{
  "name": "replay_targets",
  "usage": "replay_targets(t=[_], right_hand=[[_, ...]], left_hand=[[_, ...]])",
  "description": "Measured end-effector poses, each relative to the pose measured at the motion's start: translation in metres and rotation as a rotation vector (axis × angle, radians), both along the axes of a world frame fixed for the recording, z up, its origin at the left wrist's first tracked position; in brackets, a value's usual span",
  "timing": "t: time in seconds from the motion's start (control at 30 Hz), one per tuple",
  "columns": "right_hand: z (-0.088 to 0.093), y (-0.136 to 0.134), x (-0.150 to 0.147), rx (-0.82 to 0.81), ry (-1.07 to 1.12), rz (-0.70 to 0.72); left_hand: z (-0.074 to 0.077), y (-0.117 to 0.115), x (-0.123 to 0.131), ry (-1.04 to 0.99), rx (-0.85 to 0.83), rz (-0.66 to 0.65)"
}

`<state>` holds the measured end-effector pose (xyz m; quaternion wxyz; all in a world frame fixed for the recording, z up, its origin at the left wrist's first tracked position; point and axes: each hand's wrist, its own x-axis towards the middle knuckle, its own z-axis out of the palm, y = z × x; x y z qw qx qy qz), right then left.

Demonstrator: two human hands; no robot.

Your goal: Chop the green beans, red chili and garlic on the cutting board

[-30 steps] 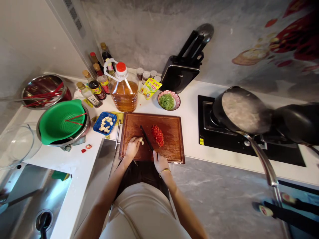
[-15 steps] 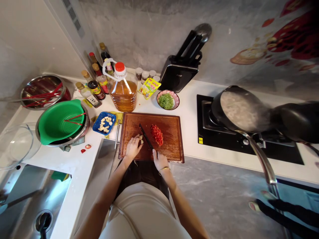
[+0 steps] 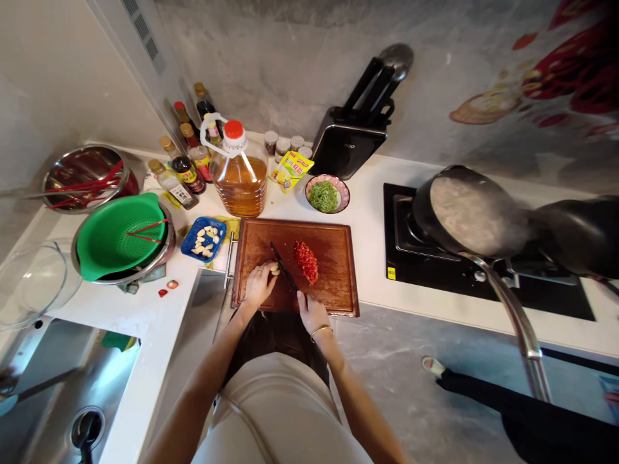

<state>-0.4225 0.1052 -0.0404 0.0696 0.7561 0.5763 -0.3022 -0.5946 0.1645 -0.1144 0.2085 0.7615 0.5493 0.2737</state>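
On the wooden cutting board point(image 3: 251, 241), my left hand point(image 3: 260, 283) has its fingers closed on a garlic clove point(image 3: 275, 269). My right hand point(image 3: 313, 313) grips the handle of a dark-bladed knife point(image 3: 283, 264), whose blade lies slantwise just right of the garlic. Beside the blade, to its right, is a pile of chopped red chili point(image 3: 306, 261). A blue tray point(image 3: 186, 247) with several peeled garlic cloves point(image 3: 206, 243) stands left of the board. Behind the board is a patterned bowl point(image 3: 345, 193) of shredded green vegetable point(image 3: 323, 196).
A steaming pan point(image 3: 428, 222) sits on the black stove point(image 3: 394, 251) at right, its long handle point(image 3: 507, 303) jutting over the counter edge. A large oil jug point(image 3: 240, 183) and knife block point(image 3: 345, 145) stand behind. Left are a green colander point(image 3: 104, 238) and the sink point(image 3: 53, 367). Another person's leg point(image 3: 483, 390) shows lower right.
The other person's legs at lower right have shifted, a foot now showing farther left. My hands, the knife and the garlic stay almost in place.
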Motion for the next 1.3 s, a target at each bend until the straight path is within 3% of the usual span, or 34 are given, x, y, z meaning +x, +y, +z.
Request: replay_targets(t=[0.17,0.47,0.73,0.83,1.1,1.3], right_hand=[[0.009,-0.004,-0.004,-0.007,0.007,0.005],[0.014,0.001,-0.021,-0.098,-0.038,0.003],[0.022,0.007,-0.025,-0.144,-0.060,0.031],[0.017,0.007,-0.031,-0.127,-0.100,0.042],[-0.023,0.012,-0.036,-0.062,-0.105,0.075],[-0.011,0.013,-0.020,-0.030,-0.063,0.055]], left_hand=[[-0.005,-0.003,0.001,-0.106,0.013,0.082],[-0.012,-0.001,0.001,-0.032,0.022,-0.012],[-0.019,0.001,0.002,-0.024,0.017,-0.018],[-0.020,0.000,0.003,-0.019,0.022,-0.007],[-0.017,-0.001,0.002,-0.010,0.023,-0.019],[-0.014,-0.002,0.002,-0.081,0.008,-0.009]])
